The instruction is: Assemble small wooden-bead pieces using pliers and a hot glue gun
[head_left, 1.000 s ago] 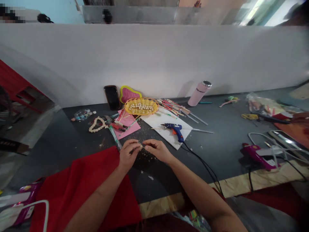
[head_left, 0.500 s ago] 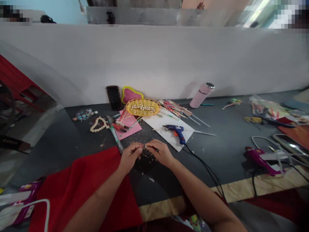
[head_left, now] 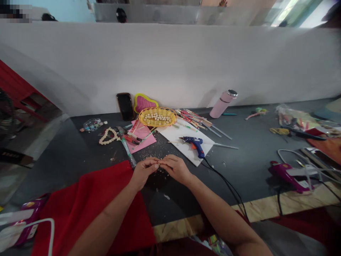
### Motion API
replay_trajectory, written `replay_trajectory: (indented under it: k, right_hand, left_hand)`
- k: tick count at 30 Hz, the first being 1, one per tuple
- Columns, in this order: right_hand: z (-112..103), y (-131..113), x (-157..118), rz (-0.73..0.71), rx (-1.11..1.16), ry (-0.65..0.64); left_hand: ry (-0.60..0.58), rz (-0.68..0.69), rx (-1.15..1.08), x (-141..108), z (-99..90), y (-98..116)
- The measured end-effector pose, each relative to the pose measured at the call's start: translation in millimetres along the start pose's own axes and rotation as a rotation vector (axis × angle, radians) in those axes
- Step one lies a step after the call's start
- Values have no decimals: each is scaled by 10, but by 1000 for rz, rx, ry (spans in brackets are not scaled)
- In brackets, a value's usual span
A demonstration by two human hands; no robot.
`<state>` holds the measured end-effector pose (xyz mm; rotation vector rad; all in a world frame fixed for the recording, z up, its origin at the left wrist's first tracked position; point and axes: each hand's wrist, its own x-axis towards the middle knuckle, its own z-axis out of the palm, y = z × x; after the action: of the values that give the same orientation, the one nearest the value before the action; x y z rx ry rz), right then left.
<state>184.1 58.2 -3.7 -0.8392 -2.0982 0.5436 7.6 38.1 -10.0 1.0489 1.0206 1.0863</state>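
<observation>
From here I can see both bare hands drawn together over the desk (head_left: pixel 245 156), between its near and back edges. The left hand (head_left: pixel 140 174) is closed in a thumb-and-finger pinch, and the right hand (head_left: pixel 179 170) meets it fingertip to fingertip in much the same grip. Between them is a small pale piece (head_left: pixel 159 165); the fingers cover most of it, so its exact shape is hard to make out. Both grips seem to be on it.

It looks very light and fairly stiff, the sort of thing that could roll out of a loose pinch, or perhaps chip under a hard squeeze. I'd take it by opposite sides, using the pads only, with gentle pressure.

Crumbs (head_left: pixel 166 175) lie scattered beneath and around the fingers. Toward the back edge, the yellow basket (head_left: pixel 157 125) carries more pale pieces (head_left: pixel 160 117). A blue glue gun (head_left: pixel 198 146) lies on the white sheet (head_left: pixel 185 153), forward and to the right of the hands, its cord running to the near edge. Just beyond the left hand is a plastic-wrapped handle (head_left: pixel 127 149), and the red cloth (head_left: pixel 106 185) spreads under the left forearm, over the near edge.
</observation>
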Motion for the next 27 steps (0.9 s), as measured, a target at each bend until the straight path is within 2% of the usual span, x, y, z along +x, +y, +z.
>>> replay_trajectory:
  k: [14,23,27]
  right_hand:
    - [-7,-34,10,-8,45,6]
    - [32,-40,5,2,47,21]
    - [42,-34,2,10,54,16]
  left_hand:
    - [-39,-92,-87,4,-14,40]
    - [-19,-44,-94,-3,10,28]
    - [-34,-66,-121,-5,19,26]
